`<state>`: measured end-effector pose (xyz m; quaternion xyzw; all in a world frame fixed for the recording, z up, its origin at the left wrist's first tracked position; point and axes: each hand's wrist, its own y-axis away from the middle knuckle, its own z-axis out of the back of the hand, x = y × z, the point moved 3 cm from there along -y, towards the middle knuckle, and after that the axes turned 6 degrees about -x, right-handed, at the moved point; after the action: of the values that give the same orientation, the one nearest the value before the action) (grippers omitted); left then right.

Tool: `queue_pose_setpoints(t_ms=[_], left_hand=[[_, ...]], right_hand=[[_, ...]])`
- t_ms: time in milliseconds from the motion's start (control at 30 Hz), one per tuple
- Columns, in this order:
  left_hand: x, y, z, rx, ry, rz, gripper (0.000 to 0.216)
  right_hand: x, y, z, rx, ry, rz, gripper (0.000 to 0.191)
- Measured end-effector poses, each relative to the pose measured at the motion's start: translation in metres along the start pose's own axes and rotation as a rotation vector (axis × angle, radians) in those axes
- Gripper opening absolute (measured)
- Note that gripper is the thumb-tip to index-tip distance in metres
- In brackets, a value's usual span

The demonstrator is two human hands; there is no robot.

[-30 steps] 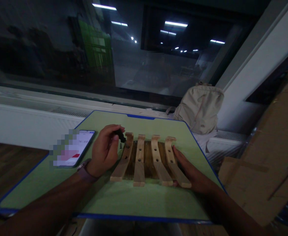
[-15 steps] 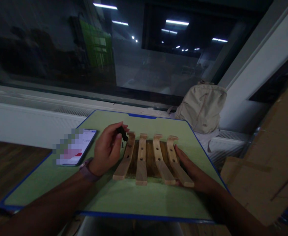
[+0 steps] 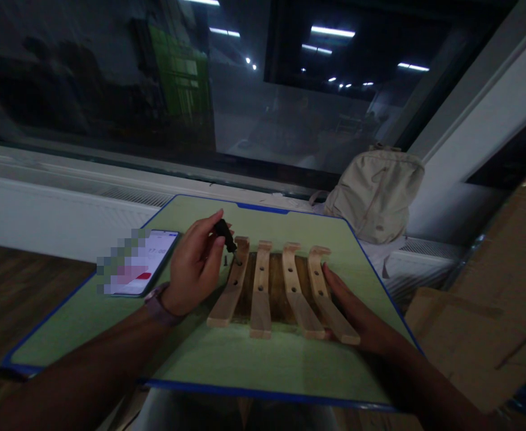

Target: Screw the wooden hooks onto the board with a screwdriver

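A wooden piece (image 3: 275, 281) lies on the table, a brown base crossed by several pale curved wooden slats with dark holes. My left hand (image 3: 197, 263) is closed around a black-handled screwdriver (image 3: 223, 230). Its shaft slants down to the upper hole of the leftmost slat (image 3: 240, 251); whether it sits in a screw there is too small to tell. A tiny dark screw-like item (image 3: 225, 261) is beside that slat. Against the rightmost slat (image 3: 335, 314), my right hand (image 3: 353, 311) grips the wooden piece from the side, its fingers partly hidden.
A phone (image 3: 155, 263) with a lit screen lies left on the green, blue-edged table (image 3: 191, 359). Behind the table run a radiator (image 3: 56, 209) and a window. A beige backpack (image 3: 375, 191) leans at the back right, and a cardboard box (image 3: 460, 317) stands on the right.
The screwdriver's handle has tilted more upright, and its shaft now shows at the leftmost slat's upper hole. My right hand stays on the wooden piece. The view has shifted slightly.
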<state>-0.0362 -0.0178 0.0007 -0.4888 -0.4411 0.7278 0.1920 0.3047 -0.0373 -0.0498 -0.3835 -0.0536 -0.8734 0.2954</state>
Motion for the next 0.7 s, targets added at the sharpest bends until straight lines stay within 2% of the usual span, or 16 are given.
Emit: queue_pose_setpoints(t_ms=[67, 267, 467, 567, 700], left_hand=[[0.003, 0.002, -0.001, 0.008, 0.058, 0.015, 0.041], [0.000, -0.003, 0.001, -0.019, 0.053, -0.138, 0.039], [0.000, -0.001, -0.003, -0.076, 0.097, 0.022, 0.031], [-0.003, 0.000, -0.004, -0.055, 0.133, 0.015, 0.033], [-0.008, -0.005, 0.000, -0.015, -0.026, -0.086, 0.029]], right_hand=[[0.001, 0.000, 0.000, 0.000, -0.003, 0.004, 0.121], [-0.002, 0.000, -0.001, -0.004, 0.001, 0.016, 0.120], [-0.002, 0.001, 0.000, 0.001, 0.009, 0.024, 0.119], [-0.001, 0.001, 0.000, 0.007, 0.013, 0.026, 0.119], [0.001, 0.000, 0.000, -0.002, 0.014, 0.015, 0.118]])
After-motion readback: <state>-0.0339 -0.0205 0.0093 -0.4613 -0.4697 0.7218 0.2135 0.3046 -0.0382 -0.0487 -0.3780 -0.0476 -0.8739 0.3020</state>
